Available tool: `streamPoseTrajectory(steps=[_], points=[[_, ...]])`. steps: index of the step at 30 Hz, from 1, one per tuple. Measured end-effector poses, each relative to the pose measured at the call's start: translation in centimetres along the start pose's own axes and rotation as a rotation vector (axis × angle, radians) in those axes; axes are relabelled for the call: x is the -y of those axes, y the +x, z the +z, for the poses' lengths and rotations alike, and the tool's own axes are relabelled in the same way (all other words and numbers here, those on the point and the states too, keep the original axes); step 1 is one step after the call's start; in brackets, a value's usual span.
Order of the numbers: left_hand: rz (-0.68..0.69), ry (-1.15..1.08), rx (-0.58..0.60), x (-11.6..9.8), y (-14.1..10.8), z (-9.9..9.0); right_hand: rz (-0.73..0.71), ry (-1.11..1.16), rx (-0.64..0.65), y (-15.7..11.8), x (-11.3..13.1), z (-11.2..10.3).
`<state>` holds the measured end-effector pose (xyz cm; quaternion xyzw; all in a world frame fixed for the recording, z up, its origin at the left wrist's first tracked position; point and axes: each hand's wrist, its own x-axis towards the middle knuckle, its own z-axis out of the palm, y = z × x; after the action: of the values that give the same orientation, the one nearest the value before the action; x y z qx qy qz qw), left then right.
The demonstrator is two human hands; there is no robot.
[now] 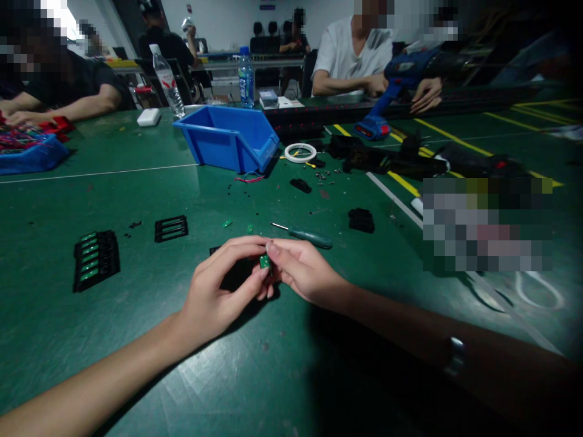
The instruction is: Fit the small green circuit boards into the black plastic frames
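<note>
Between my two hands is a small green circuit board [265, 261], pinched at the fingertips. My left hand [223, 279] grips it from the left with thumb and fingers. My right hand [305, 267] closes on it from the other side, and its thumb lies over the top. The fingers hide most of the board's lower part. Just beyond my hands lie a screwdriver [310, 237] with a dark green handle and two tiny green boards [250, 229]. A black part [214, 250] peeks out behind my left hand.
To the left are a black tray [97, 260] with green boards and a black slotted frame [171, 229]. A black block [361, 220] sits right. Farther back stand a blue bin [218, 142], a tape roll [300, 153], bottles [246, 79] and a cordless drill [387, 91] near a co-worker.
</note>
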<state>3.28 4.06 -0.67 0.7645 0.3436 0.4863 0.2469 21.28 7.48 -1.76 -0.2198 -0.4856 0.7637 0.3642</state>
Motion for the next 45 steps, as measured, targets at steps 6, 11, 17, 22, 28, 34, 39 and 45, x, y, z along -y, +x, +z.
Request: streamPoseTrajectory(steps=[6, 11, 17, 22, 28, 34, 39, 45], points=[[0.026, 0.007, -0.005, 0.09, -0.05, -0.06, 0.020, 0.121, 0.036, 0.39, -0.43, -0.37], [0.053, 0.005, -0.006, 0.10, 0.07, -0.04, 0.034, 0.143, 0.029, 0.33, -0.29, -0.31], [0.061, -0.011, 0.000, 0.11, 0.14, -0.09, 0.034, 0.152, 0.025, 0.19, -0.15, -0.20], [0.058, -0.007, 0.017, -0.02, 0.18, -0.12, 0.035, 0.150, 0.020, 0.15, -0.15, -0.25], [0.043, 0.034, 0.025, -0.17, 0.36, -0.12, 0.038, 0.150, 0.012, 0.12, -0.14, -0.21], [0.050, 0.034, 0.026, -0.01, 0.37, -0.09, 0.042, 0.127, 0.011, 0.04, -0.10, -0.15], [0.058, 0.026, 0.027, 0.06, 0.25, -0.10, 0.033, 0.133, 0.016, 0.02, -0.14, -0.14], [0.069, 0.020, 0.019, -0.09, 0.33, -0.05, 0.036, 0.114, 0.010, 0.04, -0.20, -0.16]])
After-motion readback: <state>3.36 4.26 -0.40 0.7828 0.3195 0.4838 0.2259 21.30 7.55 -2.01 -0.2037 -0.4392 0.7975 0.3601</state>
